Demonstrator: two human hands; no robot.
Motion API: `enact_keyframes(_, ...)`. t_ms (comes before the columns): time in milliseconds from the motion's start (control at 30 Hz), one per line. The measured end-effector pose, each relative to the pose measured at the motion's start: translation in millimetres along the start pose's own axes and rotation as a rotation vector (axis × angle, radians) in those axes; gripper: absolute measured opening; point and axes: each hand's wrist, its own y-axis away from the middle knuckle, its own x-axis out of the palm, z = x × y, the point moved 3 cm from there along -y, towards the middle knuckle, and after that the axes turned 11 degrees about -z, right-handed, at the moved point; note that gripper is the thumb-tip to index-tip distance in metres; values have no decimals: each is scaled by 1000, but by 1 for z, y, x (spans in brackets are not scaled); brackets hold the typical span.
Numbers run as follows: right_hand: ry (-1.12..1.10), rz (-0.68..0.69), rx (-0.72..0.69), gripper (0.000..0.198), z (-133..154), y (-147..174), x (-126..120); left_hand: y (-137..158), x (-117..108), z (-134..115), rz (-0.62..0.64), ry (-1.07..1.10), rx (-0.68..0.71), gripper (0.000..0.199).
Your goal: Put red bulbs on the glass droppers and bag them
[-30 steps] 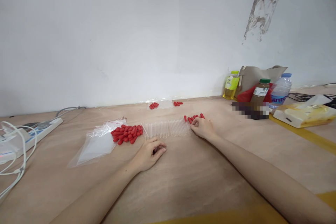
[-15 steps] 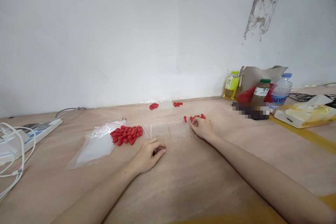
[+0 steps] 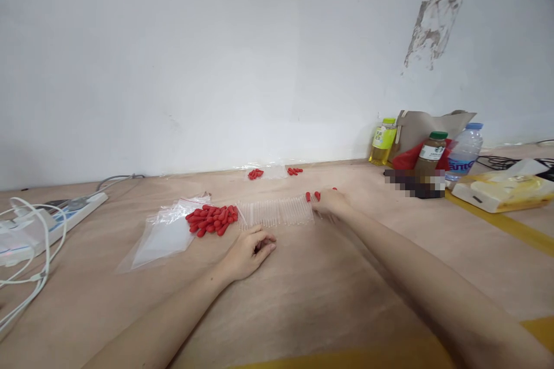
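A row of thin clear tubes lies side by side on the brown-covered table. At its right end, red rubber bulbs sit on the tubes' far ends. My right hand is over this end, smeared by motion; its fingers hide some bulbs, and whether they grip one is unclear. My left hand rests on the table just in front of the row's left part, fingers loosely curled, thumb apart, holding nothing. Beside the row's left end is a pile of loose red rubber bulbs, partly against clear plastic bags.
Two small groups of red bulbs lie with clear plastic near the wall. At left is a power strip with white cables. Bottles, a grey bag and a tissue pack stand at right.
My right hand has shifted slightly, covering more of the red bulbs, and a second bulb now shows clearly at its left. My left hand stays resting. The view has moved slightly.
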Motion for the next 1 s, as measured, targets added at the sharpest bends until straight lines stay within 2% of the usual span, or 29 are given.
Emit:
enact_keyframes(167,21,12,-34,23,11,-3,2,0,-2,-1,-15,6,17,15)
enact_keyframes(333,-23,-40,-119,30,10,19,-13,1,0,-1,-27,-17,12,14)
enact_keyframes(400,-79,-89,-233,25,8,36,-19,0,-4,2,-124,-107,-20,14)
enact_keyframes(500,-259,-156,-517,18,7,64,-21,-6,-19,14,-301,-345,-125,18)
enact_keyframes(567,-380,-172,-642,18,5,80,-17,-12,-31,24,-337,-486,-182,18)
enact_keyframes(800,-449,-260,-816,32,0,96,2,-32,-61,52,-253,-733,-362,17)
enact_keyframes(1000,-484,-293,-755,25,0,97,2,-41,-65,66,-151,-801,-482,36)
